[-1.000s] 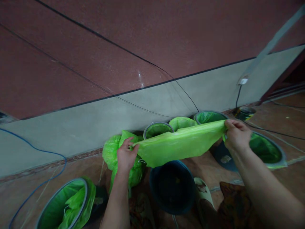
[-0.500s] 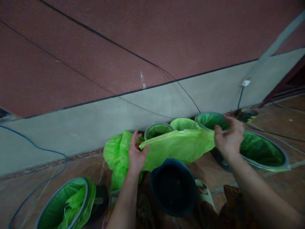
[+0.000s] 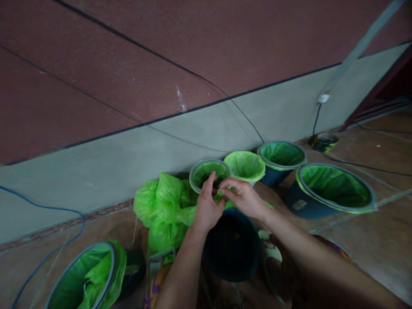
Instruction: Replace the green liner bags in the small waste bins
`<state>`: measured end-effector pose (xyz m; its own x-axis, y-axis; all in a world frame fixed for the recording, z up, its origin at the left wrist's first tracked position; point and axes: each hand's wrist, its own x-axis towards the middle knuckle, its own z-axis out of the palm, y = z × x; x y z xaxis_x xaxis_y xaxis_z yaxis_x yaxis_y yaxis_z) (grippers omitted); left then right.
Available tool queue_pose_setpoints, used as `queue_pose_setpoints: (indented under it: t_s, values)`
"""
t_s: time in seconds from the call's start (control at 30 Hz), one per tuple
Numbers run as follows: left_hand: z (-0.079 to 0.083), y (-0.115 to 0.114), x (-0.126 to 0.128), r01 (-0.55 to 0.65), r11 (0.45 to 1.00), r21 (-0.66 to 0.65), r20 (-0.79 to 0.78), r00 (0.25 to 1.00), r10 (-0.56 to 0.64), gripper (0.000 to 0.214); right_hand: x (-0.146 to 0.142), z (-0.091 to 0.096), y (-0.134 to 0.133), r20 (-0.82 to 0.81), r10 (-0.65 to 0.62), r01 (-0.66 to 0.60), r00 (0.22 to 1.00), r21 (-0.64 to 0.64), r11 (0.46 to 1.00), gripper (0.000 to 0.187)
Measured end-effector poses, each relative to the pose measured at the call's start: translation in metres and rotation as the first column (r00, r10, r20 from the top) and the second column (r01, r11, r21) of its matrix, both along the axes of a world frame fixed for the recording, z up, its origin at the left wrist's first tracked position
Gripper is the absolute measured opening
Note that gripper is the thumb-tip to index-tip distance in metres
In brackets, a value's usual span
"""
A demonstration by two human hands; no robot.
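Note:
My left hand [image 3: 206, 209] and my right hand [image 3: 245, 198] meet above a dark blue bucket [image 3: 232, 246] that has no liner. Both pinch a light green plastic bag [image 3: 222, 198], now gathered small between the fingers and mostly hidden by them. A pile of crumpled green bags [image 3: 164, 208] lies on the floor just left of my left hand.
Several blue buckets lined with green bags stand along the grey wall base: small ones [image 3: 208, 172], [image 3: 245, 165], [image 3: 281, 155], a large one [image 3: 334, 189] at right, another [image 3: 86, 277] at bottom left. A blue cable [image 3: 48, 210] and black cables [image 3: 363, 167] cross the tiled floor.
My hands were far apart, stretching the green bag wide. They have come together over the unlined bucket, and the bag is now bunched between them.

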<state>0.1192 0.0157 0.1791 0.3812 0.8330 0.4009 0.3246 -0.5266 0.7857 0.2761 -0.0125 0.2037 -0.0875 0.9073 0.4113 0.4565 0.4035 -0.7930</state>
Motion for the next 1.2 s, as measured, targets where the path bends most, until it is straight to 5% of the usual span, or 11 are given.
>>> queue_pose_setpoints:
  t_s: [0.23, 0.6, 0.97, 1.2]
  values:
    - [0.005, 0.004, -0.012, 0.037, 0.998, -0.059, -0.107, 0.993, -0.043, 0.016, 0.017, -0.005, 0.002, -0.208, -0.110, 0.104, 0.972, -0.040, 0.994, 0.017]
    - [0.005, 0.014, -0.038, -0.031, 0.985, 0.169, -0.368, 0.925, 0.092, 0.008, 0.043, -0.008, 0.008, -0.370, -0.299, 0.330, 0.880, 0.024, 0.944, 0.022]
    - [0.011, 0.020, -0.060, -0.142, 0.972, 0.186, -0.642, 0.732, 0.230, 0.017, 0.079, -0.005, 0.017, -0.558, -0.537, 0.637, 0.632, -0.021, 0.771, 0.031]
    - [0.011, 0.022, -0.078, -0.246, 0.951, 0.187, -0.678, 0.669, 0.306, 0.025, 0.104, -0.009, 0.019, -0.643, -0.601, 0.759, 0.475, -0.047, 0.650, 0.022]
